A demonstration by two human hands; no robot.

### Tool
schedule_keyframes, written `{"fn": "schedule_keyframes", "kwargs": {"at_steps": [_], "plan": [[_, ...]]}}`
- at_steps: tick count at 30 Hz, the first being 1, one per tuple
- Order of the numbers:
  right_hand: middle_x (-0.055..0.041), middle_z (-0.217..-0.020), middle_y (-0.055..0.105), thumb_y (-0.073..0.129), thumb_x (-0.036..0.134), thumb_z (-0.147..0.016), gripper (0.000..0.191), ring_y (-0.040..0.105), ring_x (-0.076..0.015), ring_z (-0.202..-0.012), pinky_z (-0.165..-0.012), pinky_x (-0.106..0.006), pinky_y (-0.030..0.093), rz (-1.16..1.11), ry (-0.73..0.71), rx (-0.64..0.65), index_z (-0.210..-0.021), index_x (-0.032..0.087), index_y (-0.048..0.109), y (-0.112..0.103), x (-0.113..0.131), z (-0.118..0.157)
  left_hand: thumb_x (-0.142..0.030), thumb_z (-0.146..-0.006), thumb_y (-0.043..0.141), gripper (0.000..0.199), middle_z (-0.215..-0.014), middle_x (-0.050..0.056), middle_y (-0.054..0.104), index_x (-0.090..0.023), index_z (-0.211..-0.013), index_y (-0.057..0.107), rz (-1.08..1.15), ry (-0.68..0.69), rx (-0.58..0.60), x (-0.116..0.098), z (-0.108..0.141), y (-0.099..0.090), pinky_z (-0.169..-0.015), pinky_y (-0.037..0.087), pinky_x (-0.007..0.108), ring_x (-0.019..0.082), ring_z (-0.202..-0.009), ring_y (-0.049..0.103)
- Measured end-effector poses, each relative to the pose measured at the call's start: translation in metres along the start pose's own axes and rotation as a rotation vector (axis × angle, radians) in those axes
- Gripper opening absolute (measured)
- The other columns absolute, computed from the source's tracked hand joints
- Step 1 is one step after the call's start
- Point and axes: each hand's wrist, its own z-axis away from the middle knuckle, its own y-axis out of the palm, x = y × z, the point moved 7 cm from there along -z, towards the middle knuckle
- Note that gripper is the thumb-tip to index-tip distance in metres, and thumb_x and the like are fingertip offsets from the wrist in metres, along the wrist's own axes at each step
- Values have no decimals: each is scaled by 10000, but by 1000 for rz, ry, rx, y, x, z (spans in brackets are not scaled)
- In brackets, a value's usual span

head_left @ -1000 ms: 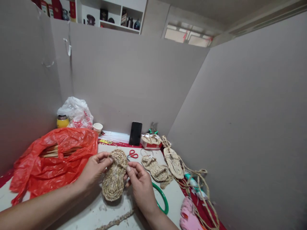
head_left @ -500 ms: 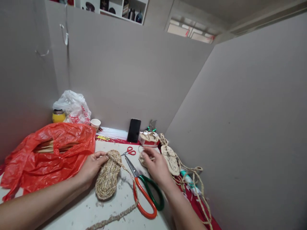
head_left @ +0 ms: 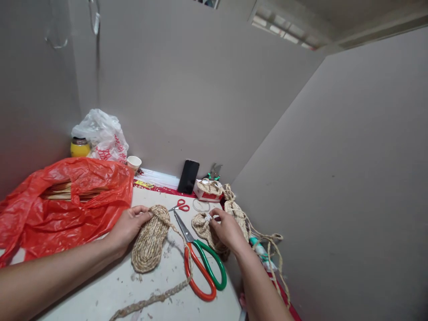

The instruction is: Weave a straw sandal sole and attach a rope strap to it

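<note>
My left hand [head_left: 129, 227] pinches the upper end of a woven straw sole [head_left: 150, 245] between thumb and fingers. A braided straw cord [head_left: 160, 298] runs from the sole's top and trails down the table. At the right, my right hand [head_left: 230, 229] is closed at a small whitish bit [head_left: 207, 217] on a second woven straw piece [head_left: 199, 224], partly hidden under the hand. Large scissors [head_left: 200, 263] with one orange and one green handle lie between my hands, the cord crossing the orange handle. Small red-handled scissors [head_left: 181, 205] lie just beyond their tips.
A red plastic bag [head_left: 90, 223] with straw strips covers the left side. Behind stand a yellow-bodied jar [head_left: 79, 148], a paper cup [head_left: 134, 163], a phone [head_left: 188, 176] and a box [head_left: 207, 192]. Loose braided cords [head_left: 267, 238] hang along the right edge beside the grey wall.
My right hand has moved slightly right and down, uncovering more of the second straw piece and a pale ring behind it. The view has tilted downward. My left hand still holds the sole.
</note>
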Motion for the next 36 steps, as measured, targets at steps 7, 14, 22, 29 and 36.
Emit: {"fn": "schedule_keyframes", "kwargs": {"at_steps": [7,14,22,29,36], "plan": [[-32,-845,644,502,203,-713,117,596,-201,-746,-650,-286,439,-115,-174,-93,-795,221,583,-39,41,15,-339,-588,786,291,-618,12,699,-162,-744,614,33,7,3,2,-1,-2,-566,466,251,156,-557,635],[-23,-754,601,566,302,-806,93,539,-164,-623,-594,-280,435,-327,-249,-144,-795,211,580,-73,81,43,-311,-614,752,221,-607,21,692,-163,-710,619,38,30,-15,2,-1,-3,-563,445,257,158,-553,627],[-10,-696,588,687,368,-749,218,519,-152,-642,-580,-251,416,-757,-120,-52,-810,186,582,-75,85,51,-317,-595,753,216,-605,21,683,-168,-687,627,36,43,-21,-1,1,-3,-572,440,259,164,-567,625],[-14,-695,610,684,374,-747,211,544,-151,-638,-585,-241,433,-737,-140,-104,-790,185,601,-81,90,56,-325,-606,743,215,-586,-4,671,-175,-682,610,25,45,-15,1,0,-3,-557,427,242,147,-545,606],[-23,-697,608,515,355,-822,161,558,-165,-615,-592,-264,440,-204,-212,-123,-786,206,565,-61,67,38,-363,-599,746,274,-597,-6,675,-168,-722,597,22,53,-9,7,-3,-5,-559,432,239,146,-553,609]]}}
